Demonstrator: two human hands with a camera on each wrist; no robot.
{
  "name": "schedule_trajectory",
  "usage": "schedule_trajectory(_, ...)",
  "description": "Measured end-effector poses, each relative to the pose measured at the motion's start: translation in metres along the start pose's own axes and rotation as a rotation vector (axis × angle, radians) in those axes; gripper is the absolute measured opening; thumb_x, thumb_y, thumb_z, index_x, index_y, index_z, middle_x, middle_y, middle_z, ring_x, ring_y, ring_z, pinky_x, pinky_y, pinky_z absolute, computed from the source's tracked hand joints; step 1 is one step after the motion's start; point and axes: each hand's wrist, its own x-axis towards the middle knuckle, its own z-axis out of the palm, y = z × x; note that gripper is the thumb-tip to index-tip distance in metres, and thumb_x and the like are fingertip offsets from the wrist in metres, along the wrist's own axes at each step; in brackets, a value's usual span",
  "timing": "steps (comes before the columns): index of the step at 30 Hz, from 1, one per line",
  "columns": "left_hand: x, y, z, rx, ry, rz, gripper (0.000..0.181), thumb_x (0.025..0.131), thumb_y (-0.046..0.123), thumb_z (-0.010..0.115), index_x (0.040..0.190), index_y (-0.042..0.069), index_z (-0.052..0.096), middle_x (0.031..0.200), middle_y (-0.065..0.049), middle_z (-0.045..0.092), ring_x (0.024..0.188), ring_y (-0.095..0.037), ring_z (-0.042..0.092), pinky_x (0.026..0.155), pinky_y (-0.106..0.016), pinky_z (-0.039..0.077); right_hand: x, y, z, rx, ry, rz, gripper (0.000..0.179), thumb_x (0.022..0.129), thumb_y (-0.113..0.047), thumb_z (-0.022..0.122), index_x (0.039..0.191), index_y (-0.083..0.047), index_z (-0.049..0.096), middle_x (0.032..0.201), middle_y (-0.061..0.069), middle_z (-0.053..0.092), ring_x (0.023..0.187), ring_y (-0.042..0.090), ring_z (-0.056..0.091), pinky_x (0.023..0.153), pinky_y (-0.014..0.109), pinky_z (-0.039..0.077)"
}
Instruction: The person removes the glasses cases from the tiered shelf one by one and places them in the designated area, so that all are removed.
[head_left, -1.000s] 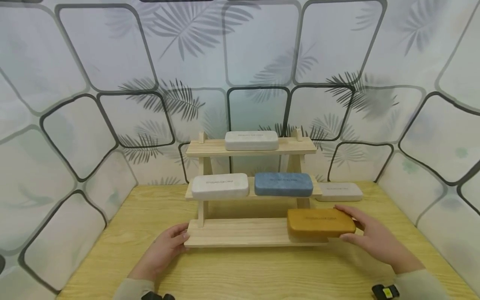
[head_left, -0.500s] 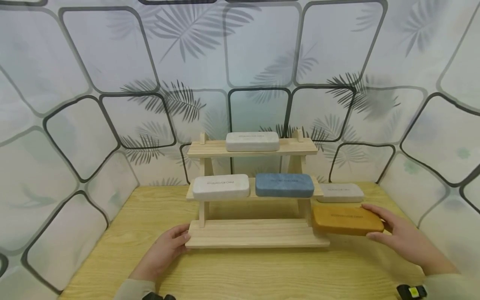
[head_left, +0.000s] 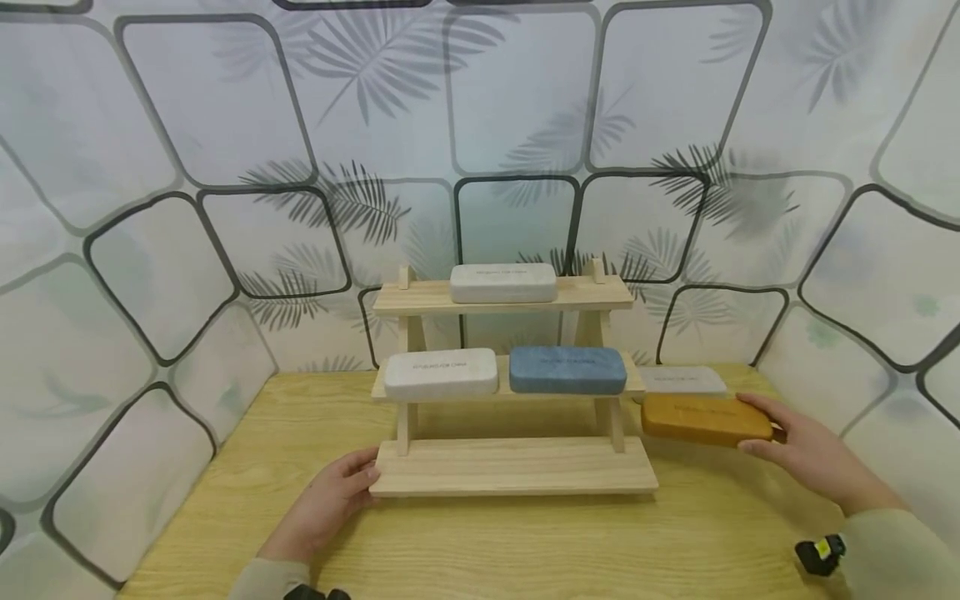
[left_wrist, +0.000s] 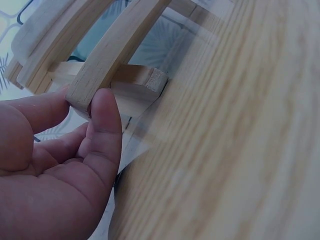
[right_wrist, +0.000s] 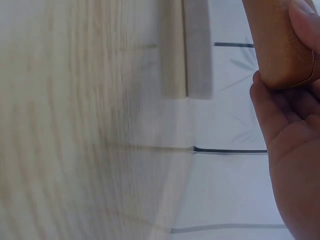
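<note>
A mustard-yellow glasses case (head_left: 705, 419) is held by its right end in my right hand (head_left: 806, 454), off the stand's right side. In the right wrist view, my thumb lies on one face of the case (right_wrist: 280, 45) and the fingers are beneath, with a gap between it and the table. My left hand (head_left: 326, 504) pinches the left end of the lowest shelf (head_left: 513, 467) of a three-tier wooden stand. The left wrist view has thumb and fingers on that board end (left_wrist: 92, 75). A white case (head_left: 440, 373) and a blue case (head_left: 567, 370) sit on the middle shelf.
A pale grey case (head_left: 502, 283) rests on the top shelf. Another light grey case (head_left: 682, 380) lies on the table (head_left: 480, 550) behind the yellow one, partly covered by it. Patterned curtains (head_left: 517, 100) enclose the back and sides.
My right hand has carried the yellow case rightward off the lowest shelf, then back towards the light grey case. My left hand stays at the shelf end.
</note>
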Motion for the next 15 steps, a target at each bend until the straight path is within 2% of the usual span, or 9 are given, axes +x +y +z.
schedule_trajectory(1,0.000,0.000,0.000,-0.002,-0.004,0.003,0.061,0.107,0.022,0.054,0.151,-0.013,0.029,0.141,-0.027,0.049,0.117,-0.026,0.058,0.091,-0.039,0.054,0.004,0.003,0.001,0.002,-0.007,-0.003,0.082,0.096,-0.041,0.070,0.158,-0.003,0.031,0.147,0.037,0.040,0.116,0.051,0.056,0.080,0.039,0.054)
schedule_trajectory(4,0.000,-0.001,-0.001,-0.006,-0.017,0.011,0.062,0.108,0.020,0.053,0.151,-0.015,0.027,0.141,-0.028,0.047,0.116,-0.025,0.058,0.091,-0.038,0.054,0.014,0.013,0.007,-0.006,0.002,-0.027,0.081,0.095,-0.039,0.072,0.155,0.000,0.035,0.147,0.036,0.039,0.120,0.052,0.053,0.084,0.040,0.052)
schedule_trajectory(7,-0.001,-0.001,0.000,-0.008,-0.020,0.011,0.062,0.108,0.020,0.052,0.151,-0.015,0.027,0.142,-0.027,0.047,0.116,-0.024,0.058,0.090,-0.037,0.054,0.021,0.023,0.014,-0.018,0.010,-0.034,0.082,0.094,-0.040,0.074,0.153,0.002,0.037,0.147,0.037,0.040,0.124,0.054,0.048,0.091,0.047,0.049)
schedule_trajectory(8,-0.001,-0.002,0.000,-0.007,-0.018,0.008,0.062,0.108,0.020,0.053,0.151,-0.015,0.027,0.142,-0.027,0.048,0.116,-0.024,0.058,0.091,-0.037,0.054,0.023,0.025,0.016,-0.018,0.010,-0.030,0.082,0.093,-0.040,0.075,0.153,0.002,0.038,0.147,0.037,0.040,0.124,0.055,0.047,0.092,0.049,0.048)
schedule_trajectory(12,-0.001,-0.002,-0.001,-0.002,-0.017,0.004,0.063,0.108,0.022,0.053,0.151,-0.015,0.027,0.142,-0.027,0.048,0.116,-0.024,0.059,0.091,-0.037,0.054,0.027,0.029,0.021,-0.013,-0.013,0.013,0.088,0.091,-0.045,0.075,0.154,0.001,0.035,0.147,0.040,0.037,0.126,0.061,0.041,0.095,0.071,0.038)
schedule_trajectory(15,-0.001,-0.002,-0.003,0.000,-0.021,0.012,0.064,0.108,0.022,0.053,0.152,-0.015,0.026,0.142,-0.026,0.047,0.117,-0.023,0.058,0.091,-0.036,0.054,0.032,0.028,0.021,-0.016,-0.020,0.027,0.089,0.091,-0.045,0.075,0.155,0.001,0.033,0.147,0.041,0.035,0.126,0.062,0.038,0.094,0.074,0.035)
